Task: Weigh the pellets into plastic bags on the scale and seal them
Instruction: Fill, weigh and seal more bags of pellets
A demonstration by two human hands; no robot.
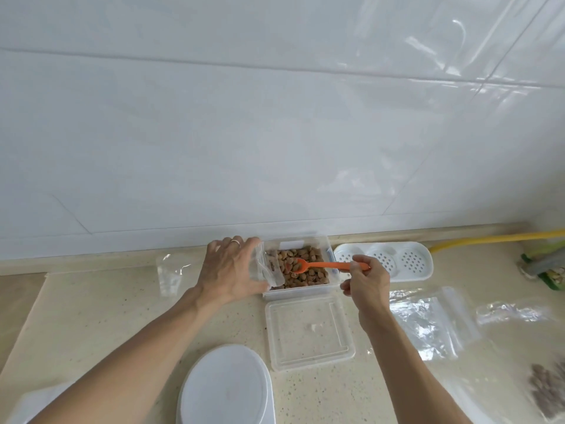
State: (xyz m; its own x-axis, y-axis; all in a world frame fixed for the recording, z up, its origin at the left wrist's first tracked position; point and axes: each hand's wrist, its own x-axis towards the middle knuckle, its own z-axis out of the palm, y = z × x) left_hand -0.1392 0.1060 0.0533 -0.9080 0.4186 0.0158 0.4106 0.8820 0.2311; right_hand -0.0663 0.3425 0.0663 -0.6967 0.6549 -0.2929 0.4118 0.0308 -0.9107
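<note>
Countertop: left hand point(227, 270) grips bag point(269, 267) (clear); right hand point(365, 283) pinches spoon point(324, 266).

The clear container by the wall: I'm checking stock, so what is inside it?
The clear container holds brown pellets, with the orange spoon's bowl resting in them. The plastic bag in the left hand covers its left side; the depth cannot be judged.
</note>
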